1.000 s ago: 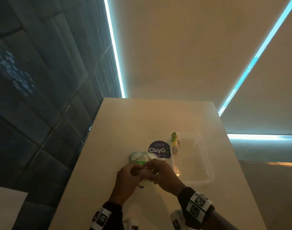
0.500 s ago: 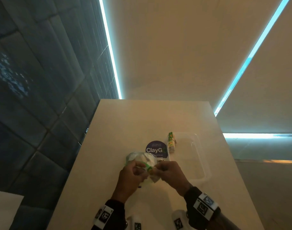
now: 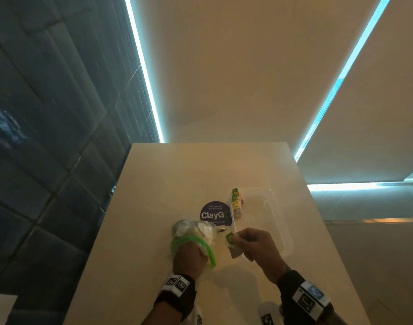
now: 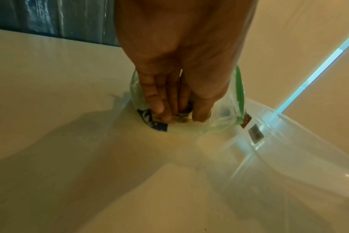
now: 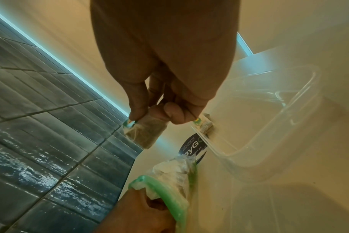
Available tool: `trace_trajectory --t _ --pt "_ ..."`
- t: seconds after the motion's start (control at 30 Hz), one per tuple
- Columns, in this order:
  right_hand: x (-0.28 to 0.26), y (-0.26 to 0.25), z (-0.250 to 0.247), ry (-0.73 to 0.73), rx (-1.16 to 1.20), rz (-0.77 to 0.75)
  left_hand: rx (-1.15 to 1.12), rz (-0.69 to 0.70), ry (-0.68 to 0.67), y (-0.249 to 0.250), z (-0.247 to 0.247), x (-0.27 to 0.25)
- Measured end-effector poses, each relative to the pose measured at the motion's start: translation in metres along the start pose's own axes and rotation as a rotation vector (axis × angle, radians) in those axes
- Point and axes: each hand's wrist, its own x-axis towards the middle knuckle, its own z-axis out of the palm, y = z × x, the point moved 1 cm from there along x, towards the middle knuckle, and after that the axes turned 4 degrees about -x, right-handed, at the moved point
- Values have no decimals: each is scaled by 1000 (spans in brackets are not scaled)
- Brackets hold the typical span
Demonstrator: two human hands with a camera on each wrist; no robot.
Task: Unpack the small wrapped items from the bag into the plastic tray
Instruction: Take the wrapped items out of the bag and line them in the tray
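Note:
A clear bag (image 3: 200, 233) with a green zip rim lies on the table left of the clear plastic tray (image 3: 280, 219). My left hand (image 3: 189, 254) is pushed inside the bag's mouth. In the left wrist view its fingers (image 4: 159, 107) and thumb reach down to a small dark thing at the bag's bottom; a grip cannot be made out. My right hand (image 3: 236, 238) pinches a small wrapped item (image 3: 234, 250) with a green label, held just above the tray's near left corner. The same item (image 5: 147, 132) hangs from my fingertips (image 5: 135, 115) in the right wrist view. Two wrapped items (image 3: 236, 204) lie at the tray's far left corner.
A round dark "ClayG" sticker (image 3: 216, 214) sits on the pale table (image 3: 177, 174) between bag and tray. The table's left edge drops to a dark tiled floor (image 3: 48, 160). The table's right edge runs close beside the tray.
My right hand has pulled a wrapped item out of the bag and moved right toward the tray. My left hand has gone from the bag's outside into its mouth.

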Motion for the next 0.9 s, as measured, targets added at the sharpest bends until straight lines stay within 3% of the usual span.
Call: trace_trajectory --t 0.13,0.27,0.43,0.6,0.73,0.9 --pt "-5 1 -3 -1 14 11 91 115 76 7 7 8" --pt "-7 3 -2 -11 19 9 189 42 19 1 6 8" --pt "-6 2 6 -40 11 19 259 104 27 5 9 6" --pt "-6 -3 13 -85 11 -10 266 79 25 8 6 5" --pt "-6 -1 14 -108 26 -7 152 36 31 10 -5 1" --pt "0 9 18 -102 77 28 -174 -60 37 8 -38 -6"
